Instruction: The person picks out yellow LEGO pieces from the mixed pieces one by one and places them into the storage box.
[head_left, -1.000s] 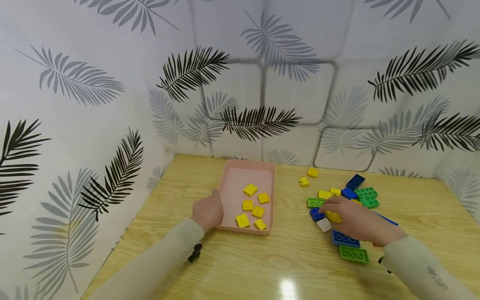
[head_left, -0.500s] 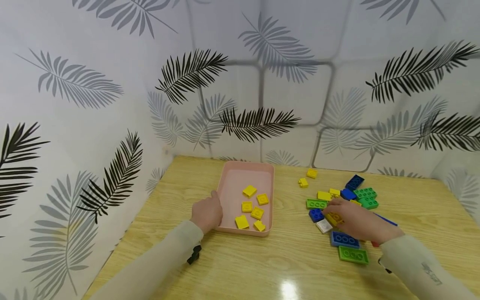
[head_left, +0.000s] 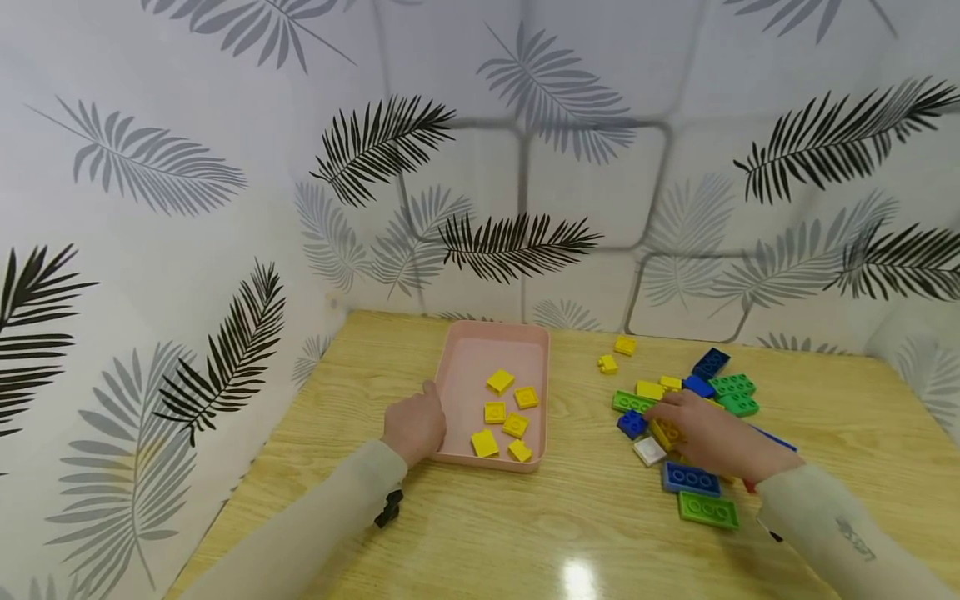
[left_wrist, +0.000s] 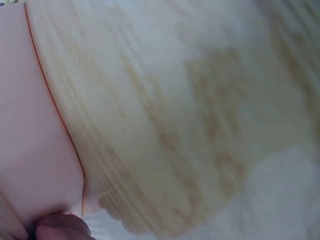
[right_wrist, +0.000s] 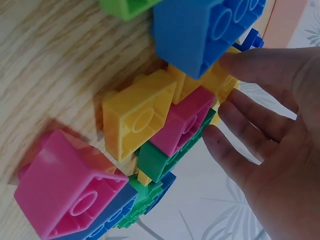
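At the pink tray's [head_left: 468,354] near left corner, my left hand [head_left: 415,422] grips the side wall with curled fingers. Its fingertips [left_wrist: 62,225] show at the lower edge of the left wrist view. Several yellow bricks [head_left: 485,442] lie inside the tray. Over the pile on the right, my right hand [head_left: 716,437] pinches a yellow brick [head_left: 663,433] between thumb and fingers; part of it is hidden by the hand. Close to these fingers are a small blue brick [head_left: 632,424], a white brick [head_left: 649,451] and a light green brick [head_left: 632,402].
Two yellow bricks [head_left: 625,345] lie toward the back, left of the pile. Dark blue [head_left: 711,363] and green bricks [head_left: 732,385] lie behind my right hand. Nearer are a long blue brick [head_left: 691,478] and a light green one [head_left: 708,510]. Leaf-patterned cloth [head_left: 585,283] stands behind the table.
The small blue brick and the light green brick beside my right fingers have turned slightly. My right hand has barely shifted, and the left hand stays at the tray.
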